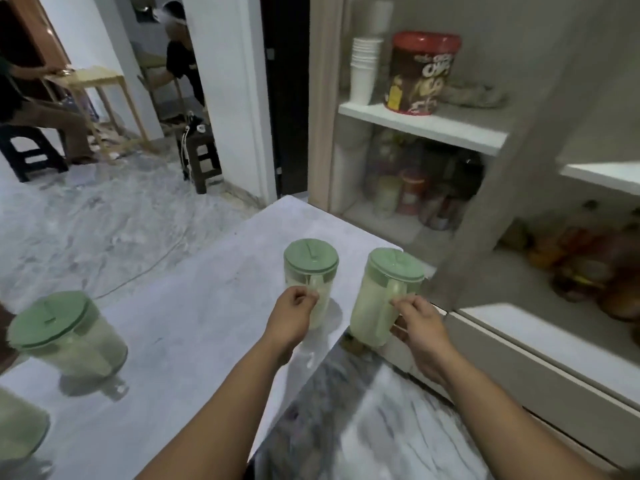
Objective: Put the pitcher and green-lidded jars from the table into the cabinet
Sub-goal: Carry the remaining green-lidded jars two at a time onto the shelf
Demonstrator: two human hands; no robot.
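Two pale plastic jars with green lids are in my hands. My left hand [293, 315] grips the handle of one green-lidded jar [311, 268], which stands on or just above the grey table [194, 306] near its far right corner. My right hand [417, 325] holds the handle of a second green-lidded jar [388, 296], lifted past the table's right edge towards the open cabinet [512, 188]. A third green-lidded jar [65, 336] stands at the table's left. A pale container [20, 424], cut off by the frame's edge, shows at the lower left.
The cabinet's upper shelf [420, 124] carries stacked white cups [363, 69] and a red-lidded tub [420, 72]. Lower shelves hold several jars and bottles. A person [31, 95] sits on a stool beyond the table, another is further back, with a dark stool [202, 157] by the wall.
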